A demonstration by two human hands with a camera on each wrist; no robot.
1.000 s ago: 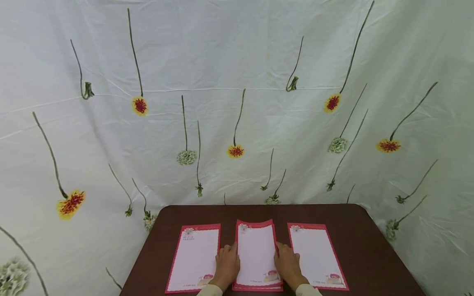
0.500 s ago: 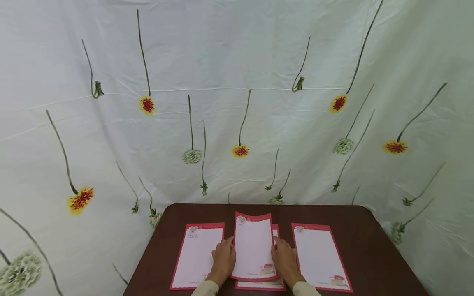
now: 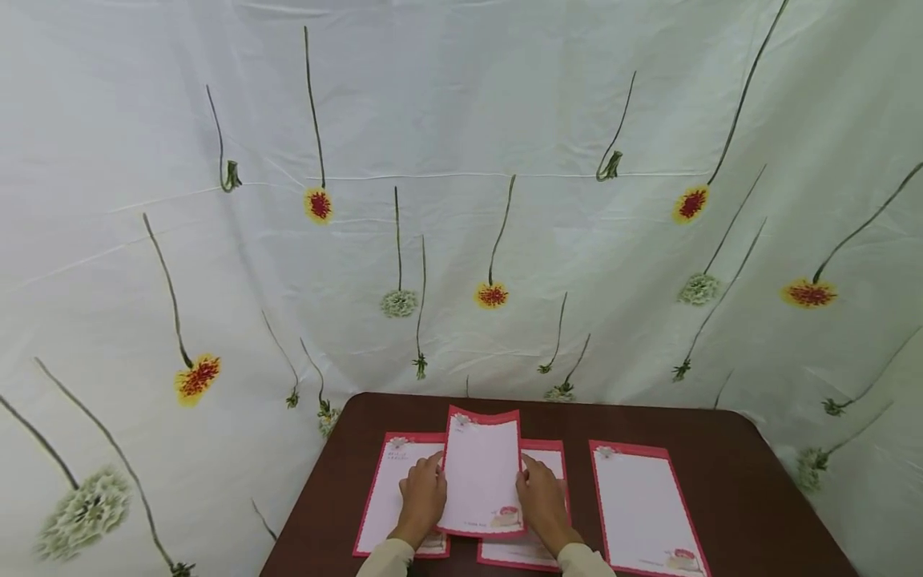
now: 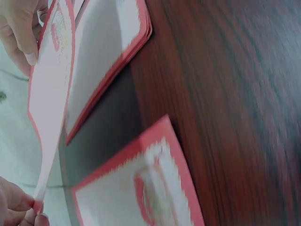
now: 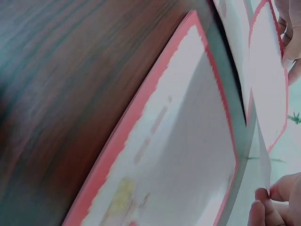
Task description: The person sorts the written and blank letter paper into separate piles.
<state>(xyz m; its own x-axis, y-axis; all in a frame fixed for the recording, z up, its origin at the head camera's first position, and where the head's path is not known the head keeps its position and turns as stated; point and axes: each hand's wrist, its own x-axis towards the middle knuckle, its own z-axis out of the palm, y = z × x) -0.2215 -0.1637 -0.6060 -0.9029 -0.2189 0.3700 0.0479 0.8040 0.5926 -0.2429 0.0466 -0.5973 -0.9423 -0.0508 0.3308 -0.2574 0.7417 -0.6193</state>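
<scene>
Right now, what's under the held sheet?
The held sheet covers parts of the left sheet and middle stack in the head view; those parts can't be seen there. The left wrist view shows table between the two.

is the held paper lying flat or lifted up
Lifted: left hand and right hand pinch the paper by its edges, and the right wrist view shows it apart from the stack.

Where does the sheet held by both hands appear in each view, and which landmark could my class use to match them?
Head: the held sheet is low, near the centre.
Left wrist: the held sheet runs down the left side.
Right wrist: upper right, running downward.
Shared landmark: dark brown table.
</scene>
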